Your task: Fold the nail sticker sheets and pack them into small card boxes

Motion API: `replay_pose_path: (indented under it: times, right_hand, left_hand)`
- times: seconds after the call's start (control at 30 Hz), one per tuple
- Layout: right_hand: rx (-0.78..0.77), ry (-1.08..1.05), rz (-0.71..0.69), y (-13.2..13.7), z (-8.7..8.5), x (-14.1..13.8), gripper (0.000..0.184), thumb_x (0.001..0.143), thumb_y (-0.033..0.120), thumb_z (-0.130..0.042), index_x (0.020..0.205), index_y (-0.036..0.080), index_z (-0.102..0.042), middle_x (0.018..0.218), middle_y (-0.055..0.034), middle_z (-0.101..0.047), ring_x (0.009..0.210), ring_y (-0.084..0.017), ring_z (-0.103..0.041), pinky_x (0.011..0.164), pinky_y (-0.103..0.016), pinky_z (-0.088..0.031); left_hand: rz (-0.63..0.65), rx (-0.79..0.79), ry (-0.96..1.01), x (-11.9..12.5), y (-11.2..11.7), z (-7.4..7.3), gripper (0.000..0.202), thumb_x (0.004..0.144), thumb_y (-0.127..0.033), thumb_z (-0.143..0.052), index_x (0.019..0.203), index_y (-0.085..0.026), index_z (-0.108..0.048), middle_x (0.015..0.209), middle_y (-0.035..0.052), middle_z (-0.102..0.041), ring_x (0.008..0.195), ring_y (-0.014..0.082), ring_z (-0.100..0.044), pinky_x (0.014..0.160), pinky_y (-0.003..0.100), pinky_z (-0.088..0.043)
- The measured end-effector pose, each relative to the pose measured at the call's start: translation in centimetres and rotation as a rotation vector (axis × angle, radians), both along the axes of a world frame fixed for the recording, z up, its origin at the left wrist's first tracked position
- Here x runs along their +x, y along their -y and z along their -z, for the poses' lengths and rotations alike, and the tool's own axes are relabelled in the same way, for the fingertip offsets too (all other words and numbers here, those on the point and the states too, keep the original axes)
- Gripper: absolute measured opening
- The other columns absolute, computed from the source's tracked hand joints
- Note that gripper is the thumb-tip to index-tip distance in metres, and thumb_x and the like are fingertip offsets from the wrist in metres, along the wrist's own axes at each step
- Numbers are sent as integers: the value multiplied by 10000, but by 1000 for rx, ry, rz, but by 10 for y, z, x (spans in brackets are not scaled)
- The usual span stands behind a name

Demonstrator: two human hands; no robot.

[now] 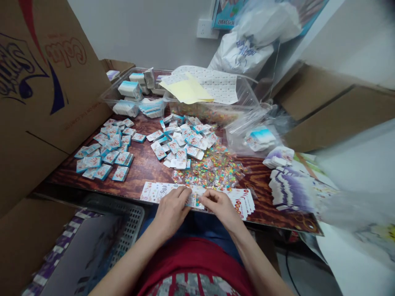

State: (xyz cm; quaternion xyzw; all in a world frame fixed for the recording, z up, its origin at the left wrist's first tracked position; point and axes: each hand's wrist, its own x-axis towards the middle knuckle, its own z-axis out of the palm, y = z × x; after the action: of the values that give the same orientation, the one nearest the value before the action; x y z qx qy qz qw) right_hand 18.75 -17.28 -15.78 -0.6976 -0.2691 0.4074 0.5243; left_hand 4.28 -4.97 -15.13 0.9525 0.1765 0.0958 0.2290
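Observation:
At the table's front edge, my left hand [173, 203] curls over a row of white printed cards [151, 191], its fingertips pressed on one card. Close to its right, my right hand [220, 205] pinches the edge of a small clear packet [198, 200] with bright coloured bits, lying on the card between the hands. More printed cards [247, 203] fan out beside my right wrist. Just beyond the hands lies a heap of small clear packets [212, 168] with orange, yellow and green bits. A pile of small white-and-blue boxes [180, 142] adjoins it, some with flaps open.
Another group of small boxes [106, 150] lies left. Clear plastic bins [148, 92] at the back hold bundled cartons and packets, with paper sheets [200, 88] on top. Purple-and-white flat cartons [291, 187] sit right. A large cardboard box [43, 102] walls the left side.

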Motion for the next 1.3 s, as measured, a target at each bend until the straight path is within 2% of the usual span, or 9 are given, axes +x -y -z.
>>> replay_pose_path:
  times: [0.13, 0.23, 0.33, 0.43, 0.67, 0.83, 0.97, 1.17, 1.3]
  right_hand:
    - [3, 237, 85, -2, 2, -10, 288, 796, 401, -621, 609, 216, -504, 608, 27, -464, 585, -157, -460, 577, -282, -346]
    - [117, 395, 141, -3, 1, -13, 225, 808, 315, -608, 618, 211, -546, 880, -51, -594, 898, -234, -569, 814, -345, -411]
    - [185, 339, 104, 0, 4, -9, 179, 835, 305, -617, 678, 218, -627, 1217, -90, -603, 1187, -281, -504, 1013, -408, -342]
    - [198, 261, 28, 3, 8, -6, 161, 855, 298, -610, 720, 227, -663, 1306, -85, -594, 1244, -281, -481, 1066, -432, -305]
    - [180, 533, 71, -7, 6, -3, 167, 824, 201, -543, 694, 234, -641, 1083, -76, -673, 1090, -280, -528, 972, -451, -377]
    - [107, 207, -81, -14, -3, 14, 183, 803, 313, -589, 670, 218, -672, 732, -25, -631, 720, -208, -577, 709, -337, -445]
    - [205, -19, 160, -15, -5, 4, 232, 796, 388, -665, 961, 226, -682, 908, -32, -678, 773, -194, -590, 697, -302, -464]
    - [351, -72, 460, -17, 5, -12, 266, 702, 319, -775, 866, 236, -583, 775, 12, -615, 722, -164, -572, 653, -259, -463]
    - [283, -22, 370, -11, 3, -7, 173, 775, 365, -706, 851, 213, -674, 806, -28, -656, 787, -194, -578, 699, -287, -463]
  left_hand:
    - [-2, -24, 72, 3, 6, 5, 413, 821, -49, -575, 1197, -205, -500, 1210, 76, -625, 1094, 258, -613, 907, 395, -537]
    - [2, -36, 81, 5, 7, 5, 417, 820, -38, -567, 1198, -199, -499, 1211, 82, -626, 1095, 256, -613, 906, 395, -537]
    - [3, -58, 62, 6, 5, 3, 425, 823, -44, -573, 1211, -199, -495, 1217, 86, -629, 1104, 256, -618, 906, 390, -538]
    - [12, -79, 18, 7, 3, -1, 401, 841, -90, -590, 1210, -215, -499, 1191, 73, -642, 1069, 248, -642, 857, 370, -552]
    - [-45, -171, 8, 14, 13, 7, 317, 854, -166, -607, 1161, -206, -538, 1139, 83, -642, 1006, 254, -650, 820, 390, -544]
    - [-244, -753, 192, 16, 17, 20, 250, 873, -247, -571, 1117, -189, -559, 993, 55, -659, 784, 186, -672, 700, 328, -568]
    - [-428, -1140, 320, 18, 19, 13, 364, 850, -391, -608, 1145, -207, -500, 950, 5, -600, 487, 91, -594, 437, 222, -479]
    - [-258, -820, 329, 17, 18, -10, 378, 885, -324, -601, 1258, -261, -599, 929, 8, -605, 670, 99, -557, 589, 207, -471]
    - [-213, -998, 280, 17, 14, -10, 400, 840, -317, -650, 1228, -226, -619, 765, -21, -529, 616, 106, -513, 540, 210, -455]
